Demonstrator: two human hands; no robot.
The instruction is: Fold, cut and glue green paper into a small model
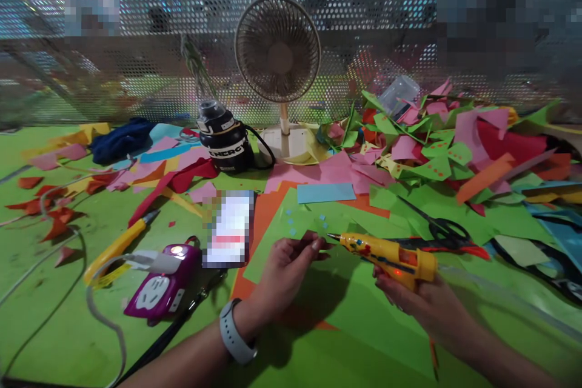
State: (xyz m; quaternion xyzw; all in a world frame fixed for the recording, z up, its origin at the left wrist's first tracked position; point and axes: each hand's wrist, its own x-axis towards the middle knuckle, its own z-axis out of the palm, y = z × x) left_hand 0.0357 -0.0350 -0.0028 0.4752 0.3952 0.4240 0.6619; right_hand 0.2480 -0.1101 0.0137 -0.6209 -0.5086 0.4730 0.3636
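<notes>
A yellow hot glue gun point(386, 254) rests in the grip of my right hand point(418, 300), its metal tip pointing left and a small red light glowing on its body. Just left of that tip, my left hand point(291, 267) is closed in a pinch; whatever lies between the fingertips is hidden or too small to name. Green paper point(273, 242) lies beneath both hands, over orange paper point(259, 212). Several tiny blue paper squares point(292, 231) are scattered on the green sheet beyond my left fingers. A blue paper strip point(326, 193) lies farther back.
Black scissors point(448, 231) lie beyond the glue gun. Heaped paper scraps point(422, 151) fill the back right. A fan point(278, 51) and black bottle point(225, 139) stand at the back. On the left are a phone point(228, 227), a purple power socket point(163, 282) and a yellow-handled tool point(118, 245).
</notes>
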